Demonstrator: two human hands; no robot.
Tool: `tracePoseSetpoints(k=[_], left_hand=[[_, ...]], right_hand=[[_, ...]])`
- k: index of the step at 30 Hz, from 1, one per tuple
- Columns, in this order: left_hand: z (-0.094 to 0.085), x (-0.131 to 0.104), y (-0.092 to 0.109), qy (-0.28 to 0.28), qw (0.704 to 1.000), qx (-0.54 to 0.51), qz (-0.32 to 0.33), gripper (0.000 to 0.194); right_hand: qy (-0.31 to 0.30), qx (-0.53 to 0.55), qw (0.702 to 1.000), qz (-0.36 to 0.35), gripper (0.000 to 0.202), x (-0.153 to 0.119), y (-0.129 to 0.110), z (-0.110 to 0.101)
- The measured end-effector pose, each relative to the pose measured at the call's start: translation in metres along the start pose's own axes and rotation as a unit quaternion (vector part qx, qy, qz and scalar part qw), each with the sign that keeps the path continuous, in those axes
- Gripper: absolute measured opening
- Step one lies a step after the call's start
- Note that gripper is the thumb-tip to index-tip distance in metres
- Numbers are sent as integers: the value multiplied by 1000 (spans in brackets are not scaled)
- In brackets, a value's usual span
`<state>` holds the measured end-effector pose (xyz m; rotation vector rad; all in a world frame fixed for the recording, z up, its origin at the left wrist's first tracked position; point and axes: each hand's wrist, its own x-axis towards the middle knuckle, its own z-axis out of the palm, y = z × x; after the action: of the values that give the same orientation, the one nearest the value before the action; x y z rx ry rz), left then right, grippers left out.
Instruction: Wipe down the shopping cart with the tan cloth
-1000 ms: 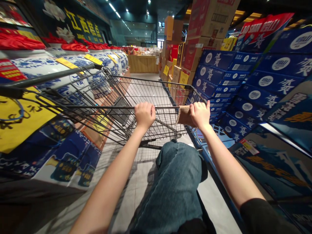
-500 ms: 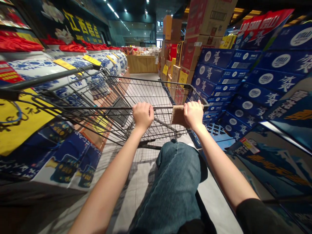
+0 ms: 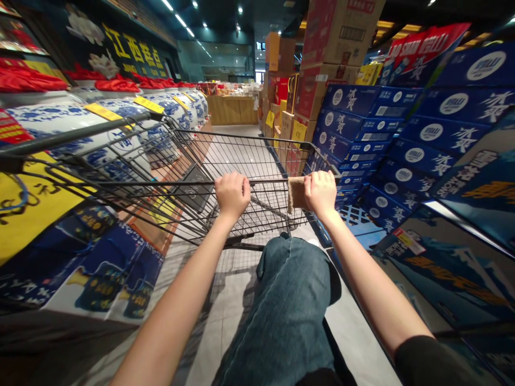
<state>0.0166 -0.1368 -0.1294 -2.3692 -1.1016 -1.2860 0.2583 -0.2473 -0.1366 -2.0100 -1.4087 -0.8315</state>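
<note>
A black wire shopping cart (image 3: 257, 143) stands in front of me, its basket slanting off to the left. My left hand (image 3: 232, 194) is closed around the cart's near bar. Further right, my right hand (image 3: 321, 192) grips the same bar close to the cart's corner. A rough-edged brown piece (image 3: 297, 193), its material unclear, hangs at the bar against my right hand; whether the fingers pinch it is hidden. Inside the cart, a dark panel (image 3: 195, 187) is fixed to the wires.
Large blue-and-white jars (image 3: 44, 120) with red cloth tops line the left side. On the right, blue drink cartons (image 3: 350, 99) are stacked close to the cart, beside tall brown boxes (image 3: 330, 88). A tiled aisle runs forward to a wooden counter (image 3: 231, 110).
The surroundings have shifted slightly left in view. Both hands keep their hold on the cart bar, and the brown piece sits at a slightly different angle.
</note>
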Motion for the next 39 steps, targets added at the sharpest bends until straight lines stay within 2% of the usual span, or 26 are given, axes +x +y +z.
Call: tracePoseSetpoints(k=[3, 6, 10, 13, 16, 19, 21, 23, 26, 29, 32, 34, 36, 39], left_hand=[[0, 0, 0, -6, 1000, 8, -8, 29], [-2, 0, -2, -10, 1000, 12, 1, 28], [-1, 0, -3, 0, 1000, 16, 15, 27], [0, 0, -3, 6, 1000, 20, 13, 27], [0, 0, -3, 4, 1000, 23, 12, 28], [-2, 0, -4, -8, 1000, 18, 13, 29], [-3, 0, -4, -14, 1000, 11, 12, 29], [-2, 0, -3, -14, 1000, 9, 10, 29], [-2, 1, -2, -8, 1000, 11, 4, 29], [-2, 0, -3, -10, 1000, 12, 3, 29], [-3, 0, -5, -17, 1000, 14, 9, 30], [-3, 0, -4, -20, 1000, 10, 10, 30], [-3, 0, -2, -19, 1000, 5, 2, 29], [-1, 0, 2, -17, 1000, 3, -16, 27]], right_hand=[[15, 30, 997, -73, 44, -2, -18, 3], [-11, 45, 990, -137, 43, 3, -17, 3], [14, 28, 997, -63, 45, 7, 4, 6], [30, 44, 998, -33, 43, 0, -2, 8], [-8, 75, 994, -81, 42, -8, -19, 7], [-21, 90, 987, -131, 44, -6, -16, 6], [-5, 78, 991, -104, 44, 0, -3, 7], [13, 61, 997, -46, 46, 4, 6, 10], [29, 50, 998, -4, 47, 2, -2, 12], [31, 58, 995, -79, 44, -4, -20, 11], [10, 59, 985, -163, 43, -3, -15, 8], [3, 38, 990, -137, 44, 2, 2, 7], [15, 15, 998, -64, 48, 6, 17, 8], [49, 0, 999, 7, 50, 3, 10, 11]])
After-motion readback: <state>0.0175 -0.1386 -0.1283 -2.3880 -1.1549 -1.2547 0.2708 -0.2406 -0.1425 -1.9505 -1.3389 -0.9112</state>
